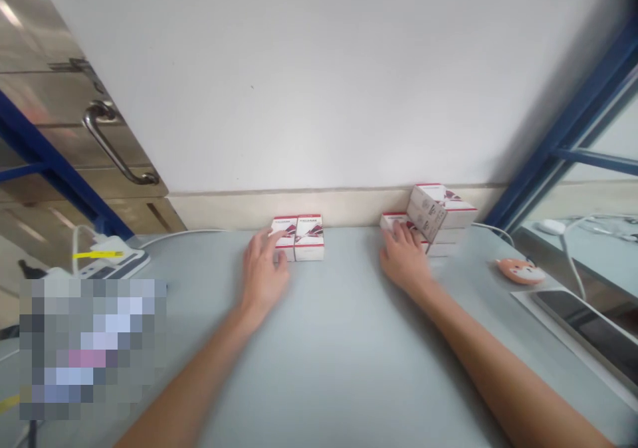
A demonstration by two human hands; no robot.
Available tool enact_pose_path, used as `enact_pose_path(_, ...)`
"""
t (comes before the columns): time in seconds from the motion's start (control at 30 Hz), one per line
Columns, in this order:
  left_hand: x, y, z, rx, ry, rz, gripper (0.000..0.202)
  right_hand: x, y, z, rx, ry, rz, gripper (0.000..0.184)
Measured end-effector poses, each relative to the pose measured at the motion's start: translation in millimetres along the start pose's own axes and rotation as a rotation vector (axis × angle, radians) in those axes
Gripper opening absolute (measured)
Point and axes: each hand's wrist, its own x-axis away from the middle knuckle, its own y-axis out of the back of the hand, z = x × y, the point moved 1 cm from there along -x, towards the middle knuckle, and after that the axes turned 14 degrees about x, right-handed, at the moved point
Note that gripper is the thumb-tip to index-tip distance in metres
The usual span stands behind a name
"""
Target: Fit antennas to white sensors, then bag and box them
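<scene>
At the back of the grey table (pixel 349 348), your left hand (pixel 262 272) rests open on two white boxes (pixel 309 238), your right hand (pixel 405 258) open on a taller stack (pixel 441 212) — neither grips, and the wall (pixel 323 82) perhaps keeps them steady.

Room to pass lies between the left box pair (pixel 309 238) and right box stack (pixel 428 222), up to the wall (pixel 339 102).

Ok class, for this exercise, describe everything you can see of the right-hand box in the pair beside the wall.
It is a small rectangular carton, apparently printed card, white with red bands along its top and bottom edges and a dark-and-red graphic on the front; its small lettering is unreadable. It sits squarely on the pale grey tabletop, just before the cream skirting, its side against a matching carton. The left hand touches that neighbour, not it.
</scene>
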Motion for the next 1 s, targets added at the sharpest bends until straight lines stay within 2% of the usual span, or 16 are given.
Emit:
enact_pose_path(0.13,19,-14.8,-22,0.012,-0.158,0.044,0.037,-3,10,6,-0.097,0.021,-0.032,0.039)
enact_pose_path(0.2,26,-21.6,-27,-0.024,-0.294,0.126,0.04,-8,17,4,-0.182,0.019,-0.068,0.037)
enact_pose_path(0.3,29,-28.3,-31,-0.059,-0.515,0.288,0.046,-11,17,-4,-0.195,-0.076,-0.12,0.036)
enact_pose_path(0.4,23,-36.0,-35,-0.018,-0.637,0.406,0.046,-9,9,-9,-0.126,-0.131,-0.06,0.045)
enact_pose_path(0.47,18,-42.8,-38,0.037,-0.639,0.429,0.044,-7,5,-11,-0.101,-0.153,-0.002,0.051)
enact_pose_path(0.53,15,-49.0,-39,0.104,-0.584,0.406,0.04,-6,3,-10,-0.086,-0.191,0.044,0.053)
enact_pose_path(0.6,13,-53.0,-40,0.169,-0.476,0.4,0.035,-5,4,-9,-0.089,-0.224,0.077,0.054)
enact_pose_path(0.7,13,-54.9,-37,0.189,-0.326,0.459,0.031,-5,6,-8,-0.115,-0.241,0.077,0.054)
enact_pose_path(0.9,12,-56.8,-31,0.103,-0.348,0.604,0.024,-5,1,-7,-0.135,-0.223,0.058,0.053)
enact_pose_path(1.0,11,-57.3,-30,0.113,-0.327,0.628,0.023,-7,2,-7,-0.216,-0.237,0.06,0.053)
